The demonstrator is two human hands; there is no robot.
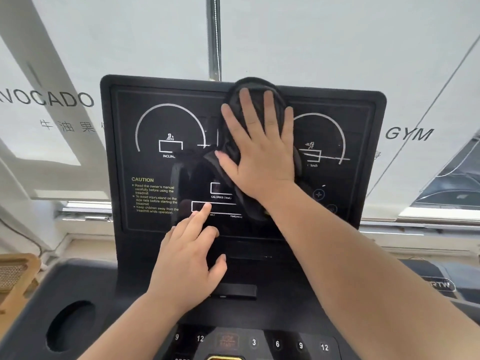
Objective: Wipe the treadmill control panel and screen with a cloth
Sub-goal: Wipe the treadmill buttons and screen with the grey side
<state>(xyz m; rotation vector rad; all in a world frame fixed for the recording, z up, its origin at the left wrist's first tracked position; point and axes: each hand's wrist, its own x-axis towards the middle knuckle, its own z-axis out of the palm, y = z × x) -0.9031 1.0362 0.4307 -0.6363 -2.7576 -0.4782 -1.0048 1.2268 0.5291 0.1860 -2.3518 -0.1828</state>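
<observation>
The right hand (259,157), fingers spread straight, presses the dark cloth (253,83) flat on the screen (155,172), upper centre; the left hand (187,266), holding nothing, touches its lower edge with a forefinger. Even, overlapping strokes should serve best (control panel (278,344) below afterwards).

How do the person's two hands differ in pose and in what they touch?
The right hand lies flat, fingers spread, while the left hand extends mainly its index finger. The right hand presses a black cloth high on the screen; the left hand touches the screen bare, lower down. Both work at the same screen.
</observation>
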